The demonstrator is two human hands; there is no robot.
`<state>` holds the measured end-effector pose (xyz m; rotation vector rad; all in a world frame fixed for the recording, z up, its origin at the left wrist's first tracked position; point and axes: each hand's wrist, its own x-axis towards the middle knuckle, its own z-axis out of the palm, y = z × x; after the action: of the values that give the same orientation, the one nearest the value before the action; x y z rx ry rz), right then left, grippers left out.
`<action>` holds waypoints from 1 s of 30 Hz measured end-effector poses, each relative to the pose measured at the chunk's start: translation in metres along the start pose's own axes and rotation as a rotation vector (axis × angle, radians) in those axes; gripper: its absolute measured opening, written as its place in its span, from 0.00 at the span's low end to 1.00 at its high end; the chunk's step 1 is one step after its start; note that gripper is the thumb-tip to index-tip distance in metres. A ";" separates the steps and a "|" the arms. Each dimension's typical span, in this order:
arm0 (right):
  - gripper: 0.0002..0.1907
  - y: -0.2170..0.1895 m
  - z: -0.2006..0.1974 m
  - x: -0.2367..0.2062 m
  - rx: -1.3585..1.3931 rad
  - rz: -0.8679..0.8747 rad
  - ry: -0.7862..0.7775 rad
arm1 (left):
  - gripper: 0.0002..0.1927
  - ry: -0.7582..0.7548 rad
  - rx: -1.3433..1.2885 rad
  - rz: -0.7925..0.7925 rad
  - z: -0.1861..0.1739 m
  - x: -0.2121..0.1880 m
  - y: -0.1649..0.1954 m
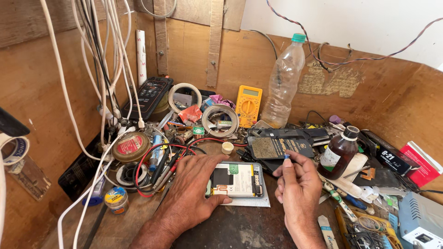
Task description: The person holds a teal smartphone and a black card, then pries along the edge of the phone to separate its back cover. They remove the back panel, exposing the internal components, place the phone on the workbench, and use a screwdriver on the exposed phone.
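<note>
right hand (299, 186): thumb and forefinger pinched shut on a small blue-tipped tool (286, 157), only its tip showing above the fingertips; rest of the tool hidden in the hand. tip stands just right of the opened phone (237, 179) and just near of the black perforated panel (273, 146).

left hand (193, 188): laid flat, palm down, fingers spread, pressing on the left edge of the opened phone; holds nothing, thumb lies along the phone's near edge. phone lies back-off, face down on the wooden bench (240, 228), centre of scene, between the two hands; white battery and a green patch show inside it. a pale sheet sticks out under its near edge.

around, outward:
- small white cap (227, 147) just far of the phone.
- red and black probe leads (159, 168) coil left of the left hand, some touching the knuckles.
- round tin (131, 146) and a small solder pot (116, 198) further left.
- two tape rolls (220, 121), far centre; yellow multimeter (248, 105) propped on the back wall beside them.
- clear plastic bottle (284, 80), green cap, upright, right of the multimeter.
- brown glass bottle (339, 153), upright, right of the right hand, well apart from the phone.
- black handset (148, 97) leaning far left, white cables (104, 69) hanging over it.
- red box (421, 164) and a grey unit (422, 219) at the far-right edge.
</note>
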<state>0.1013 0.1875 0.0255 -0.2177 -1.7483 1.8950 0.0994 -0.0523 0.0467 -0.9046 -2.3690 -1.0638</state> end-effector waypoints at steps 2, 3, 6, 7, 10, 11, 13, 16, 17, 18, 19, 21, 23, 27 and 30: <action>0.14 0.001 0.000 0.000 0.002 0.005 -0.001 | 0.45 0.002 0.001 0.017 -0.001 0.001 0.001; 0.15 0.001 0.000 0.001 -0.002 -0.059 -0.009 | 0.44 0.004 0.002 0.026 -0.001 0.001 0.002; 0.15 0.000 0.001 0.001 -0.022 -0.219 -0.022 | 0.44 -0.018 -0.010 -0.002 -0.002 0.002 0.003; 0.14 -0.001 0.000 0.000 -0.034 -0.252 -0.017 | 0.44 -0.014 -0.008 0.007 -0.002 0.002 0.003; 0.10 -0.005 -0.004 -0.005 -0.159 -0.409 0.011 | 0.44 -0.012 -0.006 0.018 -0.003 0.002 0.003; 0.10 -0.007 -0.006 -0.006 -0.215 -0.472 0.024 | 0.44 -0.016 -0.006 0.012 -0.003 0.003 0.003; 0.09 -0.009 -0.007 -0.008 -0.188 -0.513 0.030 | 0.44 -0.021 -0.011 0.002 -0.003 0.002 0.004; 0.07 -0.012 -0.004 -0.010 -0.172 -0.501 0.062 | 0.44 -0.018 -0.018 0.002 -0.002 0.002 0.003; 0.06 -0.013 -0.003 -0.011 -0.173 -0.483 0.076 | 0.44 -0.015 -0.019 0.000 -0.002 0.001 0.003; 0.06 -0.015 -0.002 -0.011 -0.176 -0.479 0.074 | 0.44 -0.012 -0.019 -0.001 -0.002 0.002 0.003; 0.06 -0.016 -0.001 -0.012 -0.179 -0.476 0.073 | 0.44 -0.014 -0.020 -0.004 -0.002 0.002 0.002; 0.09 -0.019 0.002 -0.015 -0.165 -0.484 0.070 | 0.44 -0.019 -0.022 -0.009 -0.002 0.002 0.002; 0.12 -0.021 0.005 -0.017 -0.128 -0.510 0.065 | 0.44 -0.019 -0.017 -0.013 -0.002 0.003 0.002; 0.16 -0.021 0.007 -0.019 -0.123 -0.530 0.030 | 0.44 -0.012 -0.008 0.000 -0.002 0.002 0.003; 0.17 -0.015 0.003 -0.018 -0.104 -0.538 0.020 | 0.43 -0.015 -0.005 0.005 -0.003 0.002 0.004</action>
<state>0.1190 0.1767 0.0361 0.1815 -1.6808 1.4111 0.1005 -0.0516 0.0520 -0.9226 -2.3761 -1.0653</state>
